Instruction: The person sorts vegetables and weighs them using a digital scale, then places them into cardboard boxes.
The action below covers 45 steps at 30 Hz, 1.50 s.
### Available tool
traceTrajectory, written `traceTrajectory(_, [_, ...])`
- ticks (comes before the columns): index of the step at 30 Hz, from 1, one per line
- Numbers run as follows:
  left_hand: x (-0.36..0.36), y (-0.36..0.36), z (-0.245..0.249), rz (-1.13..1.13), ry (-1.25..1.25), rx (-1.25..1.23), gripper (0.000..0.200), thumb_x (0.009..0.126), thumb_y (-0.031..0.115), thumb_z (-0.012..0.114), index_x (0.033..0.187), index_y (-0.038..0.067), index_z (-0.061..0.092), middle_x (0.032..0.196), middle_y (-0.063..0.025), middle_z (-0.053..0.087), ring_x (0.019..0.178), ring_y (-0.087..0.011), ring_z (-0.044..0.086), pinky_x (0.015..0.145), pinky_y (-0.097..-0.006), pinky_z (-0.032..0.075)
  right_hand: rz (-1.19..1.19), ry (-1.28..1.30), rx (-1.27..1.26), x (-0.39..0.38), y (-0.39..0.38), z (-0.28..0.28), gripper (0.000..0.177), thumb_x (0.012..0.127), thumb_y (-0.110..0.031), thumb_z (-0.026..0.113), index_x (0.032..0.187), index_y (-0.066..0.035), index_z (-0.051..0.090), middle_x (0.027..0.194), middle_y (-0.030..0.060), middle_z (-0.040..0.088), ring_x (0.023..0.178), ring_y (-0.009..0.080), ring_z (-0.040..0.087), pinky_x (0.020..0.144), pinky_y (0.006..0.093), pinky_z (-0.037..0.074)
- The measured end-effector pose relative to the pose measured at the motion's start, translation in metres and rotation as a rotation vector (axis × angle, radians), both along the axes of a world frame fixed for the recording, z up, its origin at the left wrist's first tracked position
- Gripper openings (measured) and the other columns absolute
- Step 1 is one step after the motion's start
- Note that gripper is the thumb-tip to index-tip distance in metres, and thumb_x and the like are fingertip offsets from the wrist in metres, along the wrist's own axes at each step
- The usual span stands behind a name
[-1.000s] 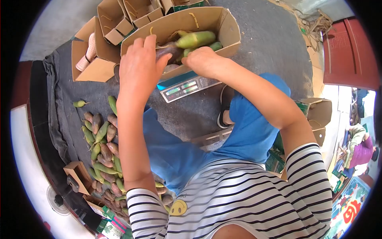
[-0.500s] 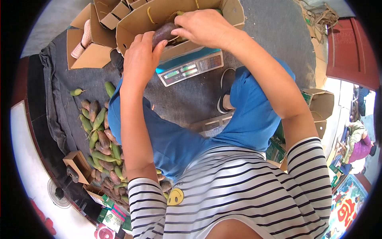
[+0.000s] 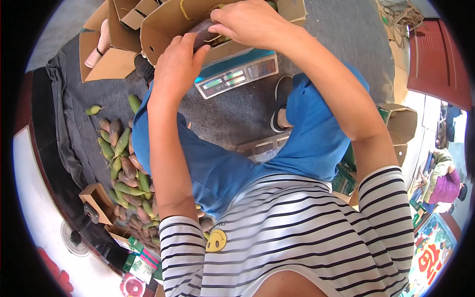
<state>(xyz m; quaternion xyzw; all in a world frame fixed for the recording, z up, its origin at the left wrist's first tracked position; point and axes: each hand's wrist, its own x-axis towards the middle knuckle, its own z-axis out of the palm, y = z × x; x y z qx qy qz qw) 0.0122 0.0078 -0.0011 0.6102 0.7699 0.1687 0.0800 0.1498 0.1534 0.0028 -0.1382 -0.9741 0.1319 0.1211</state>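
Observation:
Both hands reach over an open cardboard box [image 3: 163, 30] at the top of the head view. My left hand [image 3: 178, 62] has its fingers and thumb around the lower left end of a dark purple vegetable [image 3: 203, 33]. At the other end, my right hand [image 3: 242, 20] is closed, thumb and fingers pinched on the vegetable or its stem; which one is too small to tell. More produce lies inside the box, partly hidden by the hands. The box sits on a digital scale [image 3: 237, 75] with lit displays.
A pile of green and brownish-purple vegetables [image 3: 129, 168] lies on dark cloth at left. Cardboard boxes [image 3: 114, 62] stand at upper left. My shoe [image 3: 281, 106] is right of the scale. A person in purple [image 3: 445, 188] is at far right.
The view has shifted slightly, so the box and scale appear higher. My right hand has moved a little leftward along the purple vegetable, and both hands remain at it.

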Motion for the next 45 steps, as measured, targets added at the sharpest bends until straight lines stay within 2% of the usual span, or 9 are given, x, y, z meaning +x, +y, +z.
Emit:
traceTrajectory(2, [0.002,0.000,0.000,-0.022,0.001,-0.027,0.036,0.088,0.031,0.060,0.107,0.000,0.058,0.098,-0.0196,0.061,0.093,-0.0368,0.060,0.078,-0.0450,0.048,-0.015,0.056,0.011,0.000,0.001,-0.001,0.030,0.089,-0.033,0.055,0.089,-0.004,0.064,0.076,0.0135,0.067,0.077,0.0320,0.065,0.067,0.0439,0.050])
traceTrajectory(5, [0.007,0.001,0.002,-0.036,0.014,-0.076,0.038,0.087,0.030,0.061,0.109,0.000,0.057,0.100,-0.0195,0.061,0.095,-0.0365,0.059,0.078,-0.0446,0.047,-0.102,-0.138,-0.117,0.000,-0.002,0.020,0.027,0.084,-0.029,0.059,0.097,-0.005,0.062,0.096,0.0176,0.064,0.094,0.0359,0.061,0.082,0.0441,0.048])
traceTrajectory(8, [0.009,0.002,-0.001,-0.068,0.029,-0.067,0.041,0.085,0.029,0.064,0.111,0.000,0.057,0.102,-0.0195,0.061,0.096,-0.0361,0.059,0.079,-0.0441,0.047,-0.030,0.020,0.018,-0.003,0.000,0.003,0.029,0.089,-0.032,0.056,0.089,-0.004,0.065,0.076,0.0139,0.067,0.077,0.0317,0.066,0.065,0.0434,0.051])
traceTrajectory(11, [0.009,0.004,-0.003,-0.080,0.023,-0.079,0.042,0.082,0.027,0.067,0.112,-0.001,0.056,0.102,-0.0197,0.061,0.097,-0.0360,0.059,0.080,-0.0438,0.047,-0.010,0.030,0.012,-0.005,0.001,0.002,0.027,0.088,-0.030,0.057,0.088,-0.005,0.066,0.077,0.0136,0.068,0.077,0.0314,0.066,0.064,0.0428,0.051])
traceTrajectory(22, [0.018,0.012,-0.006,-0.105,0.010,-0.111,0.038,0.082,0.020,0.067,0.115,0.003,0.057,0.105,-0.0174,0.061,0.099,-0.0364,0.058,0.082,-0.0431,0.047,-0.018,0.067,-0.013,-0.006,-0.002,0.006,0.022,0.083,-0.026,0.059,0.084,-0.007,0.069,0.078,0.0133,0.068,0.080,0.0302,0.067,0.065,0.0421,0.052])
traceTrajectory(30, [0.014,0.014,-0.022,-0.169,0.065,-0.077,0.029,0.080,0.018,0.067,0.104,0.003,0.061,0.092,-0.0175,0.063,0.088,-0.0361,0.061,0.075,-0.0441,0.050,0.002,0.063,0.061,-0.013,-0.005,0.009,0.016,0.083,-0.018,0.055,0.091,-0.007,0.063,0.082,0.0116,0.067,0.080,0.0317,0.066,0.065,0.0416,0.053])
traceTrajectory(36, [0.018,0.021,-0.040,-0.206,0.363,-0.079,0.029,0.075,0.024,0.071,0.094,0.005,0.061,0.084,-0.0110,0.062,0.077,-0.0286,0.063,0.064,-0.0385,0.053,-0.005,0.207,0.022,-0.017,-0.010,0.018,0.014,0.077,-0.016,0.059,0.087,-0.007,0.060,0.081,0.0119,0.065,0.080,0.0319,0.065,0.064,0.0439,0.052])
traceTrajectory(40, [0.023,0.027,-0.040,-0.182,0.402,-0.101,0.022,0.076,0.025,0.070,0.087,0.008,0.061,0.084,-0.0091,0.062,0.078,-0.0267,0.063,0.063,-0.0364,0.053,0.011,0.122,0.013,-0.019,0.003,0.016,0.013,0.081,-0.019,0.057,0.086,-0.007,0.060,0.082,0.0116,0.064,0.079,0.0329,0.063,0.067,0.0434,0.051])
traceTrajectory(45, [0.025,0.028,-0.039,-0.159,0.335,-0.166,0.019,0.081,0.021,0.065,0.089,0.004,0.060,0.088,-0.0146,0.062,0.083,-0.0317,0.062,0.070,-0.0418,0.052,-0.063,0.007,0.157,-0.038,0.065,-0.001,0.017,0.079,-0.017,0.064,0.092,-0.007,0.063,0.095,0.0110,0.061,0.094,0.0307,0.060,0.077,0.0417,0.051])
